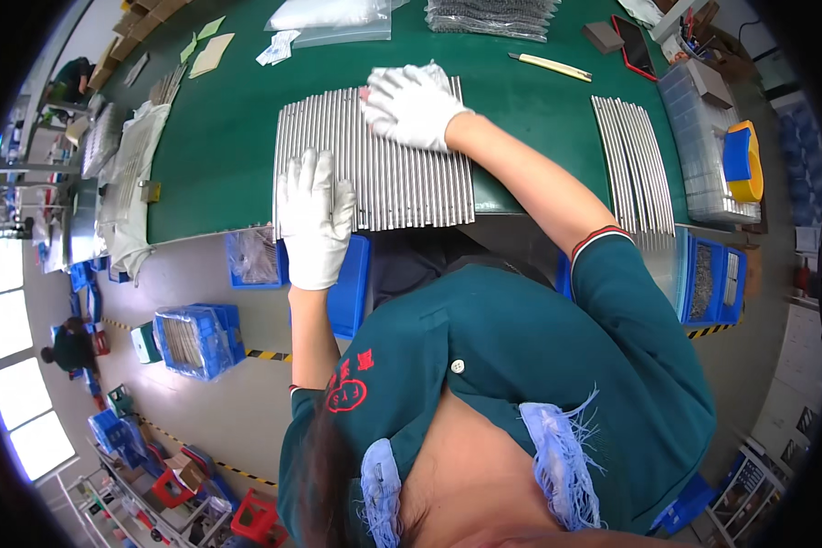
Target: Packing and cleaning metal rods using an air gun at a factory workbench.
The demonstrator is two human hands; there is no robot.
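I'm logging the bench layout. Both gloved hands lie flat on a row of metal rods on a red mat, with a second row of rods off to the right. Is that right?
Not quite: the mat is green, not red, as the head view shows. The rest holds: the left hand and the right hand, both in white gloves, lie flat on the row of metal rods, and a second row of rods lies off to the right.

Head fisheye, looking steeply down, near workbench.

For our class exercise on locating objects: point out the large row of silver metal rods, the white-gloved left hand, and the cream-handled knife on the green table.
Large row of silver metal rods (402, 183), head view, bare middle rods.
White-gloved left hand (315, 219), head view, back of glove.
Cream-handled knife (551, 66), head view, mid-handle.
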